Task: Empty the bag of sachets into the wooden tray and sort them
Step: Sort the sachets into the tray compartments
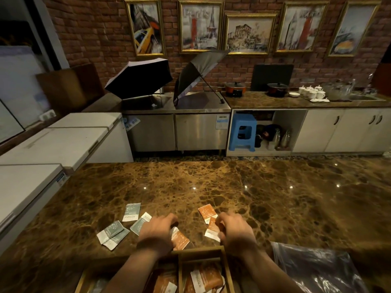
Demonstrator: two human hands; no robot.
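Observation:
Several teal-grey sachets (114,233) lie loose on the marble counter at the left, and orange sachets (207,211) lie at the right. My left hand (157,234) is curled over an orange sachet (179,238) just beyond the wooden tray (201,251). My right hand (236,229) grips another orange sachet (212,229) by its edge. The tray sits at the bottom centre under my forearms; its compartments hold orange sachets (206,277). The clear plastic bag (313,269) lies flat at the lower right.
The brown marble counter (232,182) stretches far ahead and to both sides. White chest freezers (63,142) stand at the left. Across the aisle are steel cabinets with two open umbrellas (139,78), a blue stool (242,132), pots and cups.

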